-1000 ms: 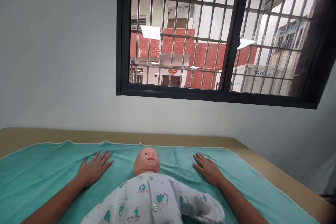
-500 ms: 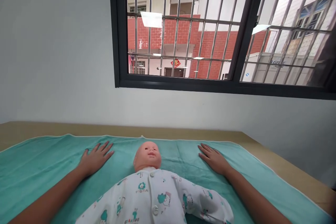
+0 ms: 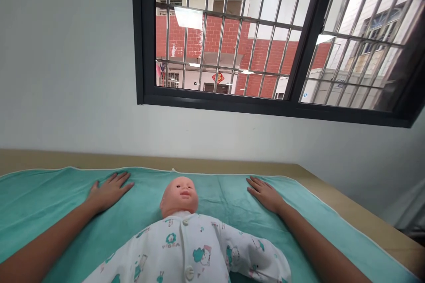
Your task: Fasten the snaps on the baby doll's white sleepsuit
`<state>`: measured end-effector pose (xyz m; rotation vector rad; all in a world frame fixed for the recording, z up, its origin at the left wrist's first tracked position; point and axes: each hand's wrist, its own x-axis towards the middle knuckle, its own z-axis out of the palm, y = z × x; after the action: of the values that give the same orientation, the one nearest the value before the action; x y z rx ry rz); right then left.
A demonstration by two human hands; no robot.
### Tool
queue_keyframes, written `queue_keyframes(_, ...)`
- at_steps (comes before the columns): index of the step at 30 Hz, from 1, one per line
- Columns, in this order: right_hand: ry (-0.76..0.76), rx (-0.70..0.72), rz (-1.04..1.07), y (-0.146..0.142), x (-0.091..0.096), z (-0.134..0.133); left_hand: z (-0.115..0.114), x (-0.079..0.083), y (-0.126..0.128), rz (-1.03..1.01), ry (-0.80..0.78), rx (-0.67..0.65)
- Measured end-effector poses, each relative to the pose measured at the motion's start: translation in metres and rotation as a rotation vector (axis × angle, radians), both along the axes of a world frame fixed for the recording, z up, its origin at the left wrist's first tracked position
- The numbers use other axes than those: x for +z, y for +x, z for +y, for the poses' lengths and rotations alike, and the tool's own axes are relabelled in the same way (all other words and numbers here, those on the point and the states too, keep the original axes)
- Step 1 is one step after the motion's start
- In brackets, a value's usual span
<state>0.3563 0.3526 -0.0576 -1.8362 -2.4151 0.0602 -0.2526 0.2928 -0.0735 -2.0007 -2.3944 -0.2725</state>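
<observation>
Teal towel [image 3: 43, 212]: spread flat over the table [image 3: 352, 212], same as a second ago, no new folds.
Window [image 3: 265, 40]: barred, now sitting lower and larger in view; that is the head shifting, not the room.
Doll [image 3: 186, 239]: on its back mid-towel, head toward the wall, white printed top buttoned; it has not budged.
Left hand [image 3: 108, 191]: open, palm down on the towel left of the doll's head, drifted a touch outward since a second ago.
Right hand [image 3: 265, 194]: open too, flat on the towel to the right, gripping nothing.
Meaning: by my read, both hands only press the towel; the doll lies untouched between them, well clear of either palm.
</observation>
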Motion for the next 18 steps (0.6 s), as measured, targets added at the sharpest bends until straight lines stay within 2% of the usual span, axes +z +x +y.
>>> queue_keyframes(8, 0.002, -0.014, 0.003, 0.004, 0.0, 0.012, 0.02, -0.011, -0.018, -0.011, 0.055, -0.02)
queue_keyframes(18, 0.037, 0.001, 0.029, 0.01, -0.001, 0.028, 0.024, -0.005, -0.016, 0.024, 0.03, -0.018)
